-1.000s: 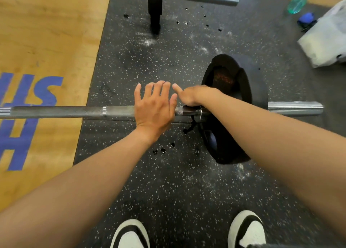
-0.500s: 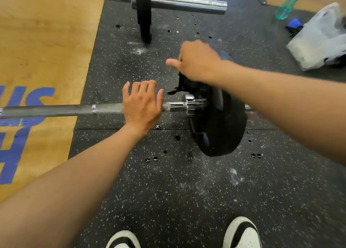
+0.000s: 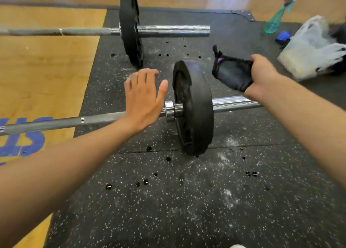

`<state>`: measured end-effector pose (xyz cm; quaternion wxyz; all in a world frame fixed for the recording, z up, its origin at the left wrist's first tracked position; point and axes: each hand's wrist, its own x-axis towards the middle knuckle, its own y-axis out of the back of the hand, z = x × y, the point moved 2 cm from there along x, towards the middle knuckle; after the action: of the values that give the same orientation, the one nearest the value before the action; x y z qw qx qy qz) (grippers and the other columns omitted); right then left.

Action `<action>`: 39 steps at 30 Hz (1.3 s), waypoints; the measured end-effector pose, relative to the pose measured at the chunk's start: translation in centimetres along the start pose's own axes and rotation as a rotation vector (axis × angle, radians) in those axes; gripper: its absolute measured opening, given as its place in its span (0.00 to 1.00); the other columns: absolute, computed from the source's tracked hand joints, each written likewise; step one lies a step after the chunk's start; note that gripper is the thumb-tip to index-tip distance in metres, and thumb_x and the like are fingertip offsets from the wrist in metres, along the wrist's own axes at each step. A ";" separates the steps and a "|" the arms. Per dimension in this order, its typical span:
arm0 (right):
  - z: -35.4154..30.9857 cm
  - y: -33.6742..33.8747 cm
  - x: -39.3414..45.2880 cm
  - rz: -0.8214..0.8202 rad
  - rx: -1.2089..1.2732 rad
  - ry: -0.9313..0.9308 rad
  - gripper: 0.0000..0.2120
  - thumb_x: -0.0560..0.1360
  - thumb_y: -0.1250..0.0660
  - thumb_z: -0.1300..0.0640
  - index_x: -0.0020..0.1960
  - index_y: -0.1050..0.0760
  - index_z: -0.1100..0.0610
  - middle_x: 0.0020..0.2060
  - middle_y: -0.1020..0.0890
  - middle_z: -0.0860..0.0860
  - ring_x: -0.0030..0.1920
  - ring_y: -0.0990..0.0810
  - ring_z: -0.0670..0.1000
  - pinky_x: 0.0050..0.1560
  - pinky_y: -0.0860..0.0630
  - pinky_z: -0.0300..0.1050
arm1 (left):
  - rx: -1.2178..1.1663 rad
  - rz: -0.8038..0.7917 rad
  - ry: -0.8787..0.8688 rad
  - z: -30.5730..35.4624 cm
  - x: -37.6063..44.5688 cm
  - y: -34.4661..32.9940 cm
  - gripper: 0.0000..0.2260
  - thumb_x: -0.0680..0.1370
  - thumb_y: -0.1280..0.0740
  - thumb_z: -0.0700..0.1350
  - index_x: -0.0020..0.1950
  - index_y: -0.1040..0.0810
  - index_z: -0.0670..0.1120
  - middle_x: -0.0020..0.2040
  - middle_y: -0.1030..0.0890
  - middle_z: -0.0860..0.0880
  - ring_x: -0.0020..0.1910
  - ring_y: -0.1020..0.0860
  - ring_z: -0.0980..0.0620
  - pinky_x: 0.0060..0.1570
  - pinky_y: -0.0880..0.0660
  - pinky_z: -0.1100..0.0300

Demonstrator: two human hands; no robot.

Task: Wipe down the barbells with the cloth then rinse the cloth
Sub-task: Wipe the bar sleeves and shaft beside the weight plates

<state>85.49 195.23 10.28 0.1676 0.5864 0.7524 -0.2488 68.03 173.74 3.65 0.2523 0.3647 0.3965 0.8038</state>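
Two barbells: near barbell (image 3: 56, 123) lying across the rubber mat (image 3: 168, 201), far barbell (image 3: 168, 30) parallel behind it, well apart.
Near plate: black plate (image 3: 194, 107) upright on the near bar, chrome collar (image 3: 169, 110) just beside its inner face, bare sleeve (image 3: 234, 102) running out to the right.
Far plate: second black plate (image 3: 130, 25) upright on the far bar.
Left hand: left hand (image 3: 144, 98) spread flat, fingers straight, over the shaft just left of the collar; possibly resting on the bar, contact hidden under the palm.
Right hand: right hand (image 3: 262, 77) gripping the cloth (image 3: 232, 73), raised above the sleeve to the right of the near plate, not touching metal.
Cloth: dark, soft, bunched, a loose corner sticking up; light, likely to flop and fold, best kept balled in the palm and wrapped round the bar for wiping.
Bar handling: heavy, stiff, prone to rolling on its plates; flat palm on the shaft a sensible brace; smooth chrome sleeve probably slippery, rougher grey shaft likely to drag on fabric.
Step in hand: probably moving to wipe the sleeve outside the plate.
Nearby: green spray bottle (image 3: 277, 16) and white plastic bag (image 3: 314, 47) at far right.
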 end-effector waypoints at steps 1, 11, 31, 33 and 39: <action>0.4 0.6 1.4 0.039 0.050 -0.008 0.17 0.85 0.44 0.50 0.65 0.23 0.59 0.51 0.13 0.58 0.45 0.12 0.58 0.44 0.14 0.57 | -0.065 0.048 -0.010 2.2 1.5 0.5 0.20 0.85 0.49 0.58 0.66 0.27 0.47 0.63 0.26 0.49 0.63 0.31 0.49 0.62 0.37 0.53; 9.8 -3.2 5.3 -0.488 -0.894 0.851 0.11 0.85 0.40 0.59 0.45 0.24 0.57 0.42 0.19 0.50 0.42 0.25 0.50 0.41 0.30 0.48 | -0.125 0.021 0.064 10.3 7.4 -3.5 0.29 0.83 0.57 0.60 0.69 0.25 0.46 0.69 0.23 0.49 0.70 0.28 0.47 0.73 0.36 0.45; 7.4 3.0 7.7 -0.389 -1.923 0.907 0.14 0.84 0.49 0.49 0.42 0.31 0.49 0.43 0.16 0.51 0.45 0.19 0.58 0.58 0.30 0.55 | -0.037 -0.155 -0.028 14.0 -1.6 -0.1 0.25 0.86 0.53 0.56 0.83 0.41 0.51 0.83 0.41 0.52 0.83 0.47 0.53 0.82 0.54 0.48; 6.7 4.9 7.4 -0.247 -2.022 0.769 0.18 0.85 0.51 0.50 0.42 0.29 0.52 0.42 0.16 0.53 0.44 0.20 0.59 0.61 0.31 0.56 | -0.111 -0.096 0.028 14.1 -0.8 1.4 0.24 0.86 0.51 0.55 0.81 0.39 0.50 0.82 0.39 0.52 0.83 0.46 0.53 0.82 0.53 0.48; 10.5 -0.6 3.5 -0.349 -1.957 0.692 0.19 0.85 0.49 0.53 0.54 0.21 0.58 0.49 0.15 0.58 0.51 0.18 0.63 0.49 0.30 0.52 | -0.043 -0.241 0.148 13.7 4.4 -0.3 0.25 0.87 0.51 0.57 0.80 0.37 0.46 0.83 0.42 0.49 0.83 0.50 0.51 0.81 0.52 0.48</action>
<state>83.57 191.92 -0.08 0.3059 0.1179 0.7062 0.6275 76.16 183.17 10.81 0.3251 0.2488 0.4375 0.8006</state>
